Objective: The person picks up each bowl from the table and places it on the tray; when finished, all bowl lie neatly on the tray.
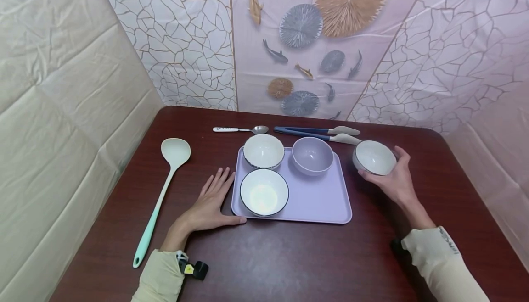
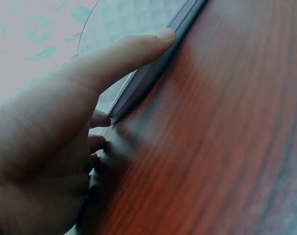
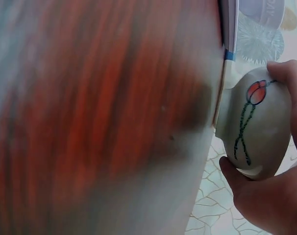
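My right hand (image 1: 397,178) grips a white bowl (image 1: 375,159) with thumb and fingers on opposite sides, right of the tray. A red tulip with green stems decorates that bowl's side (image 3: 256,129) in the right wrist view. Whether it touches the table is hard to tell. With fingers spread, my left hand (image 1: 211,203) rests at the left edge of the lilac tray (image 1: 314,205), its thumb at the front corner. On the tray stand a white bowl with a dark rim (image 1: 264,192), a white bowl with a patterned rim (image 1: 263,151) and a purple bowl (image 1: 312,156).
Blue tongs with pale tips (image 1: 306,132) lie behind the tray, left of a spot near the gripped bowl. A small spoon (image 1: 239,130) lies at the back. The long mint-handled ladle (image 1: 163,196) is at the left. Cloth walls (image 1: 182,40) border the table.
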`<state>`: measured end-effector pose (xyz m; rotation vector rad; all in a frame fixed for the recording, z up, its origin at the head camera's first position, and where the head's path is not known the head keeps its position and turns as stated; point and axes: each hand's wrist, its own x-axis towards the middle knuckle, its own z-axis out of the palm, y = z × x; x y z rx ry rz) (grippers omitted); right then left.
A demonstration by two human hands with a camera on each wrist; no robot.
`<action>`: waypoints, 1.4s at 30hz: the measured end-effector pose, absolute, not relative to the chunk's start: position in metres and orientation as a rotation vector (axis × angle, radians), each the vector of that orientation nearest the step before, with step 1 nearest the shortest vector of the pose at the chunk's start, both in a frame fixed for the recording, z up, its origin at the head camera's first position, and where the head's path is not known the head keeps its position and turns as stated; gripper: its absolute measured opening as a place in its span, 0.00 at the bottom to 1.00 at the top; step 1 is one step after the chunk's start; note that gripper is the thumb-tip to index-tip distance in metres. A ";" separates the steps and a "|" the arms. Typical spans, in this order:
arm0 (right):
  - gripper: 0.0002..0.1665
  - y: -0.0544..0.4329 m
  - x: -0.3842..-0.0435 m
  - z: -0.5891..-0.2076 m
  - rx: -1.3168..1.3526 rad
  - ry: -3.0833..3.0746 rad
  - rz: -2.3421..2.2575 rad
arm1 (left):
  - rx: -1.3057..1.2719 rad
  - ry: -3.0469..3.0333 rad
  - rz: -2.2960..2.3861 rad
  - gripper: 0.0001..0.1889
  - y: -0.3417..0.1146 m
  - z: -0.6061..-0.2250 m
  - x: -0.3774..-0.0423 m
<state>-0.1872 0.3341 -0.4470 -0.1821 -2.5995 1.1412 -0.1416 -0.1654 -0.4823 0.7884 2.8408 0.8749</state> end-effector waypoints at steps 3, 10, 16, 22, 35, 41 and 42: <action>0.71 0.334 -0.187 -0.443 -0.193 -2.589 1.139 | 0.791 2.842 0.879 0.64 -0.166 -0.482 -0.141; 0.71 0.327 -0.168 -0.427 -0.148 -2.620 1.142 | 0.783 2.835 0.870 0.64 -0.165 -0.482 -0.141; 0.71 0.307 -0.134 -0.414 0.019 -2.616 1.204 | 0.787 2.840 0.862 0.65 -0.166 -0.480 -0.143; 0.72 0.274 -0.107 -0.416 0.187 -2.598 1.348 | 0.778 2.835 0.860 0.65 -0.166 -0.480 -0.144; 0.69 0.208 -0.087 -0.406 0.475 -2.596 1.380 | 0.772 2.825 0.866 0.65 -0.166 -0.483 -0.143; 0.69 0.200 -0.090 -0.407 0.483 -2.631 1.366 | 0.780 2.832 0.867 0.65 -0.166 -0.482 -0.143; 0.69 0.199 -0.090 -0.407 0.481 -2.637 1.363 | 0.780 2.832 0.867 0.64 -0.166 -0.482 -0.143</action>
